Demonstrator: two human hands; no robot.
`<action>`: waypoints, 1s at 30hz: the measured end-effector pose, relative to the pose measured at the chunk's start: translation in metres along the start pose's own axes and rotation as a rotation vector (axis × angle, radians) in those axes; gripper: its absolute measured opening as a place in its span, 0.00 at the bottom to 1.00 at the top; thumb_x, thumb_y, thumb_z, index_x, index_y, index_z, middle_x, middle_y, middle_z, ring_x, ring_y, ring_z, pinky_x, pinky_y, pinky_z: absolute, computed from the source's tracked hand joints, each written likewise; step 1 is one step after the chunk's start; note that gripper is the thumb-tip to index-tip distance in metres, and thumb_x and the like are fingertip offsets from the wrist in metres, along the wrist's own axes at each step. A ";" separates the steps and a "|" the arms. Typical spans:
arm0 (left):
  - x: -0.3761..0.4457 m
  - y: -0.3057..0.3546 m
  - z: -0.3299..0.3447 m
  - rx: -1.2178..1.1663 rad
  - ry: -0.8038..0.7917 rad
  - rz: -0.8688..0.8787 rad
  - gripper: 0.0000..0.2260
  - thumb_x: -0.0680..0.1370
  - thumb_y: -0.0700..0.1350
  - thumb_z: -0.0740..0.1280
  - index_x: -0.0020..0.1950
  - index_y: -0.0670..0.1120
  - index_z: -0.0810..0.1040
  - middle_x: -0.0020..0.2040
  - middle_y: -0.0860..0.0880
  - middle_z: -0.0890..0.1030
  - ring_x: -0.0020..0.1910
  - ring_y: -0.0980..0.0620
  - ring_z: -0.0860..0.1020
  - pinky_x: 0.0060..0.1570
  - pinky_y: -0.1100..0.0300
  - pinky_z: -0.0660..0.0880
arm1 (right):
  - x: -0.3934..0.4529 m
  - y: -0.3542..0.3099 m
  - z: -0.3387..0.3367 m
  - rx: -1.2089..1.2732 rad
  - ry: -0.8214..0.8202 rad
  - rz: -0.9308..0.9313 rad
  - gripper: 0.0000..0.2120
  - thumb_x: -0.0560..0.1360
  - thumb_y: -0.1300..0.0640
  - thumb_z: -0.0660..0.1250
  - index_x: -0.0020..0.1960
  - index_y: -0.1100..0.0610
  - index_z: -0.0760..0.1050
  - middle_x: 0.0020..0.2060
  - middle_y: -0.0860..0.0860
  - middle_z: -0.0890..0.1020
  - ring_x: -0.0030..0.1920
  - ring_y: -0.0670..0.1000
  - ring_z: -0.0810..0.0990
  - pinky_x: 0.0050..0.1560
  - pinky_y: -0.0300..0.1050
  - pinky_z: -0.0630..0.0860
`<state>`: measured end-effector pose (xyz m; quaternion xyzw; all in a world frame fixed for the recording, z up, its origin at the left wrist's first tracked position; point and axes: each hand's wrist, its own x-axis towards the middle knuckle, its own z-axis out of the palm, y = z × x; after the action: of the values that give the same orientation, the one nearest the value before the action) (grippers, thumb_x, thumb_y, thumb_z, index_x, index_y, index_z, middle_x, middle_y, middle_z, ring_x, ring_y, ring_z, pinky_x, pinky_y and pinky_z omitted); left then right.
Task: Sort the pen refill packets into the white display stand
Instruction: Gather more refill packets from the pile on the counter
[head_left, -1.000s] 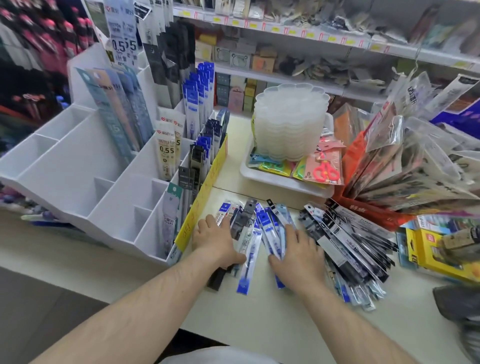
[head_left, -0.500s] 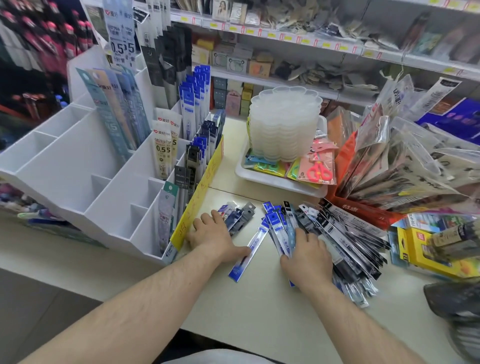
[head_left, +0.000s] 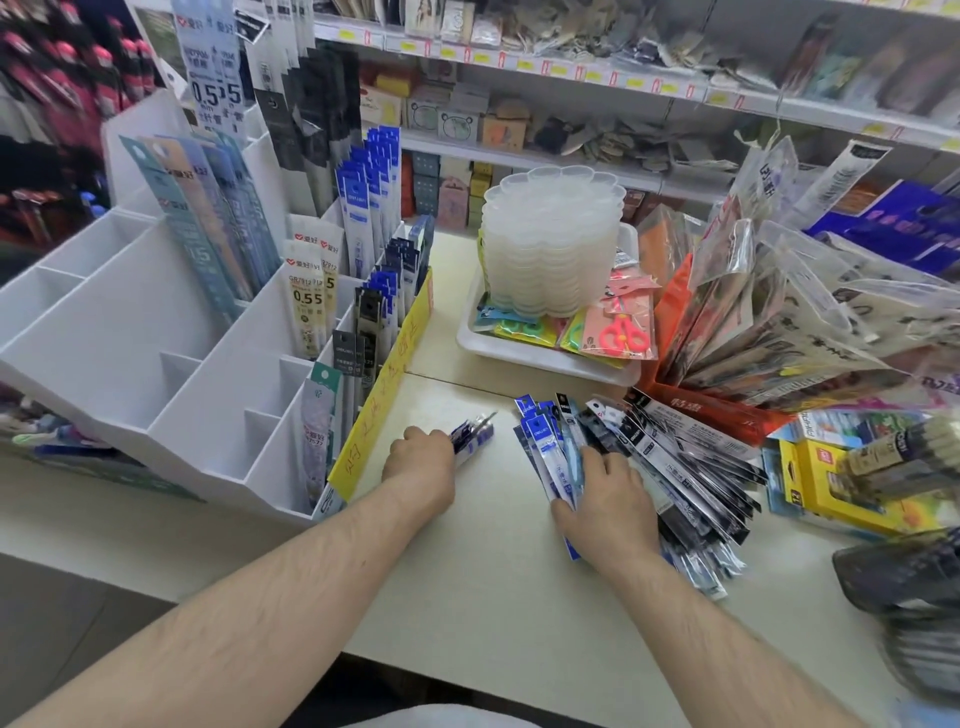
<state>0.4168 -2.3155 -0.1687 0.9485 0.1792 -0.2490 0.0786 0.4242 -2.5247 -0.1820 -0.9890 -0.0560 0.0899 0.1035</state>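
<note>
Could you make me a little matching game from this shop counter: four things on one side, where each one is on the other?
Things:
1. left hand
2. right hand
3. pink scissors
4. stack of clear trays

Places:
A. in a packet leaning on the tray stack
B. in the white tub
C. gripping a few blue packets
D. on the packet pile

Pairs: 1-C, 2-D, 3-A, 4-B
</note>
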 end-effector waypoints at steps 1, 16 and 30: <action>-0.001 -0.004 0.001 0.009 0.016 0.016 0.17 0.78 0.37 0.62 0.67 0.41 0.67 0.64 0.39 0.69 0.63 0.40 0.72 0.57 0.53 0.74 | 0.000 0.001 0.001 -0.006 0.012 -0.008 0.32 0.73 0.44 0.67 0.73 0.53 0.63 0.62 0.54 0.72 0.61 0.56 0.71 0.59 0.50 0.72; -0.023 -0.031 -0.027 -0.747 0.176 0.138 0.18 0.72 0.39 0.71 0.58 0.52 0.72 0.49 0.52 0.79 0.47 0.48 0.78 0.38 0.61 0.72 | -0.018 -0.002 -0.003 0.423 0.442 -0.224 0.16 0.69 0.56 0.71 0.55 0.59 0.80 0.48 0.52 0.79 0.50 0.56 0.77 0.52 0.54 0.75; -0.029 -0.017 0.008 -1.425 0.599 0.294 0.26 0.70 0.28 0.72 0.57 0.52 0.68 0.50 0.51 0.83 0.46 0.61 0.82 0.46 0.67 0.77 | -0.015 -0.082 0.006 0.609 -0.293 -0.313 0.37 0.72 0.52 0.73 0.77 0.49 0.61 0.67 0.44 0.71 0.45 0.38 0.68 0.58 0.39 0.71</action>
<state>0.3832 -2.3109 -0.1618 0.7102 0.1819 0.2051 0.6484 0.4004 -2.4461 -0.1679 -0.8689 -0.1914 0.2263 0.3965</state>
